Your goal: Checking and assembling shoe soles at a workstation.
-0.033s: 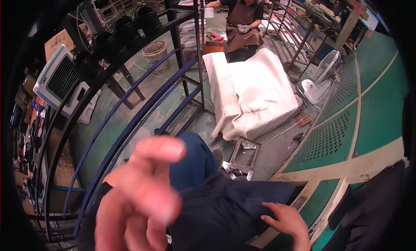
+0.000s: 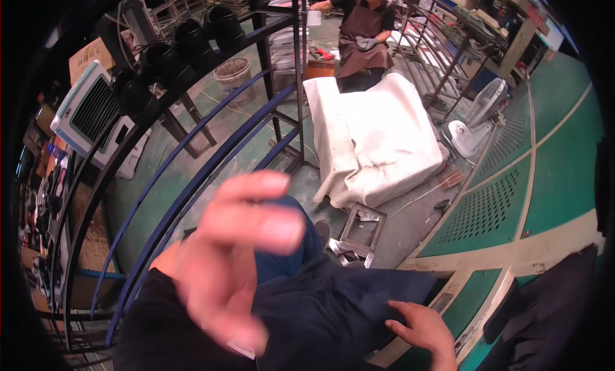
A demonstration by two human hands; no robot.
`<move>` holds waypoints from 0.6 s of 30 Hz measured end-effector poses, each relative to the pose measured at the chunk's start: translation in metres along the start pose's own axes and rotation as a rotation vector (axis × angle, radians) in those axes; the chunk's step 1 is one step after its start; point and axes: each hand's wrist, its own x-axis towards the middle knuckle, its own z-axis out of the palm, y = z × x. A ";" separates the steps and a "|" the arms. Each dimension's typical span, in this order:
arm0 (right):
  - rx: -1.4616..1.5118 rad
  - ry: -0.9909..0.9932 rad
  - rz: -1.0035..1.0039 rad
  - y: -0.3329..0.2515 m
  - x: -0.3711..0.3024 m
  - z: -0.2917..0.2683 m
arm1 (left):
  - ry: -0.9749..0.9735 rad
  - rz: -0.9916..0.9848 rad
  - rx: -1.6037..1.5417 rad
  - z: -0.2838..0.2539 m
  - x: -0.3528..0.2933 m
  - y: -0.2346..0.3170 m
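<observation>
My left hand [image 2: 240, 249] is raised close in front of me, blurred by motion. Its fingers curve to the right, the thumb hangs apart below them, and nothing shows between them. Under it spreads dark navy cloth [image 2: 327, 300] over my lap, beside a blue trouser leg [image 2: 309, 233]. My right hand [image 2: 423, 329] lies at the right end of that cloth with fingers loosely stretched and thumb apart. It holds nothing that I can see. Close by it is the green and cream machine casing [image 2: 471, 304].
A black rack with blue rails [image 2: 211, 160] curves along my left, with black round objects [image 2: 192, 39] on top. Ahead is a cover of white cloth [image 2: 384, 140]; a person in a brown apron [image 2: 359, 41] sits behind it. A fan [image 2: 480, 108] and perforated green panels [image 2: 487, 204] line the right.
My left hand has risen and shifted a little to the right, its thumb now farther from the fingers. My right hand stays in place on the cloth.
</observation>
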 end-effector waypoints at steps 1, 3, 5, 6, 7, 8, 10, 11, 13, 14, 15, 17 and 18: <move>0.001 -0.007 0.046 0.000 -0.002 -0.001 | -0.161 -0.067 -0.004 -0.011 -0.021 -0.026; -0.020 -0.064 0.078 -0.007 -0.005 -0.005 | -0.439 -0.311 0.236 -0.017 -0.059 -0.089; 0.107 -0.025 0.136 -0.015 -0.008 -0.008 | -0.646 -0.599 0.471 -0.038 -0.117 -0.140; 0.089 -0.035 0.105 -0.021 -0.004 -0.010 | -0.681 -0.748 0.634 -0.071 -0.162 -0.153; 0.096 -0.030 0.084 -0.024 -0.008 -0.010 | -0.720 -0.942 0.763 -0.111 -0.202 -0.162; 0.105 -0.034 0.084 -0.027 -0.007 -0.012 | -0.703 -1.072 0.898 -0.146 -0.250 -0.170; 0.102 -0.029 0.125 -0.030 -0.004 -0.012 | -0.717 -1.490 0.986 -0.172 -0.326 -0.159; 0.099 -0.036 0.145 -0.029 -0.004 -0.014 | -0.604 -1.696 0.896 -0.168 -0.341 -0.156; 0.087 -0.023 0.129 -0.015 -0.002 -0.008 | -0.603 -1.655 0.922 -0.157 -0.324 -0.162; 0.111 -0.016 0.159 -0.018 -0.003 -0.008 | -0.645 -1.623 0.961 -0.158 -0.319 -0.154; 0.135 -0.010 0.186 -0.021 -0.004 -0.008 | -0.627 -1.597 0.966 -0.160 -0.321 -0.159; 0.126 -0.012 0.170 -0.019 -0.008 -0.010 | -0.659 -1.649 0.968 -0.151 -0.317 -0.158; 0.120 -0.004 0.157 -0.018 -0.007 -0.012 | -0.651 -1.652 0.977 -0.152 -0.316 -0.160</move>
